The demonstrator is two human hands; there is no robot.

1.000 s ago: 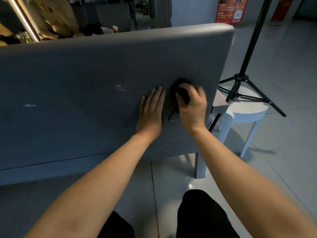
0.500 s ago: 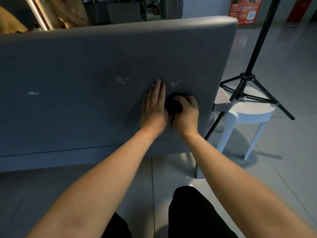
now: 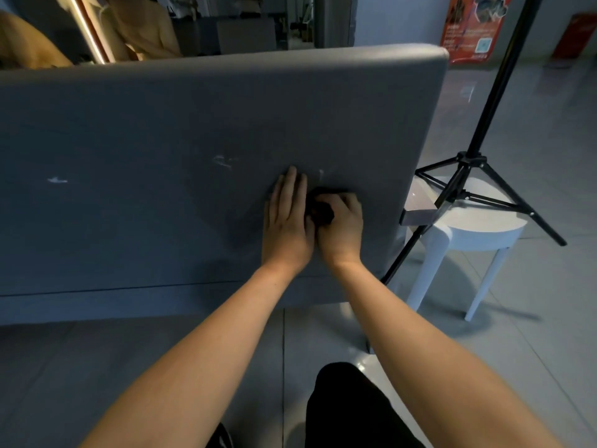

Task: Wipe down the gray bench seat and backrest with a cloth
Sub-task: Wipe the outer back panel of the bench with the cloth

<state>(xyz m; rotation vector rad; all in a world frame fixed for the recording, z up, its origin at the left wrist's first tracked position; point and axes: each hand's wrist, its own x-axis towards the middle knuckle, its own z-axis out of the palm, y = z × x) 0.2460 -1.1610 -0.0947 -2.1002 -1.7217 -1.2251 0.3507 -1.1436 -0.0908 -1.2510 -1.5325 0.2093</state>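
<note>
Right hand (image 3: 340, 226) curled around dark cloth (image 3: 321, 212), pressing it on gray bench (image 3: 161, 130) back panel, center-right of frame. Left hand (image 3: 287, 221) flat, fingers straight, resting on the panel just beside and touching right hand. White marks (image 3: 223, 161) left of hands. Tripod (image 3: 465, 169) and white stool (image 3: 468, 227) at right.

A white stool (image 3: 478, 227) is partly crossed by a black tripod (image 3: 468, 160) on the tiled floor (image 3: 549, 140); a red poster (image 3: 468, 24) is hung behind.
</note>
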